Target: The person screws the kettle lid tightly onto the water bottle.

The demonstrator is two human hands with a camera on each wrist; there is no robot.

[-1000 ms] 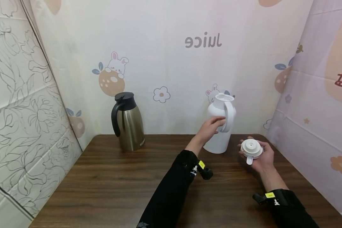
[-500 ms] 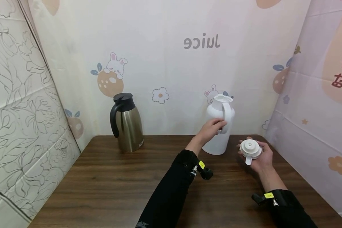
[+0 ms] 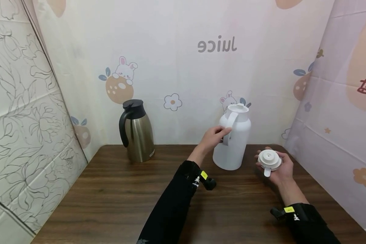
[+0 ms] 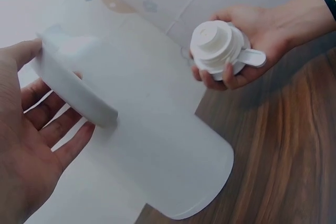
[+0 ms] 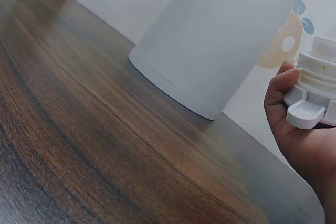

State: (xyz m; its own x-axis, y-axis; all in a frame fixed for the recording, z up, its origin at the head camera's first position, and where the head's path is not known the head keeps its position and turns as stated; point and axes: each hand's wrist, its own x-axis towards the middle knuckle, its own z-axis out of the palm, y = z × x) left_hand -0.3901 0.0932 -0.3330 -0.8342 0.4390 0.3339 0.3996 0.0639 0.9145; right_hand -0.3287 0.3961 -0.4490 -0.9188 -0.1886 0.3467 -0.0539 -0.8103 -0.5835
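Observation:
An uncapped white thermos jug [image 3: 239, 139] stands at the back right of the table, its round mouth showing at the top. My left hand [image 3: 212, 138] holds its handle, which points to the left. In the left wrist view the fingers [image 4: 50, 116] pass behind the handle [image 4: 79, 90] and the thumb lies at its upper end. To the right of the jug, my right hand [image 3: 282, 169] holds the white lid [image 3: 269, 159] with its stepped underside up and its lever tab [image 4: 253, 57] sticking out. Fingers curl round the lid's edge in the right wrist view.
A bronze-coloured thermos jug [image 3: 140, 135] with a black lid and handle stands at the back left of the brown wooden table [image 3: 109, 196]. Printed cloth [image 3: 183, 67] hangs behind the table and at both sides.
The left hand has closed on the white jug's handle. The jug has turned, so its handle swings left, and it sits slightly nearer. The right hand with the lid is almost unmoved.

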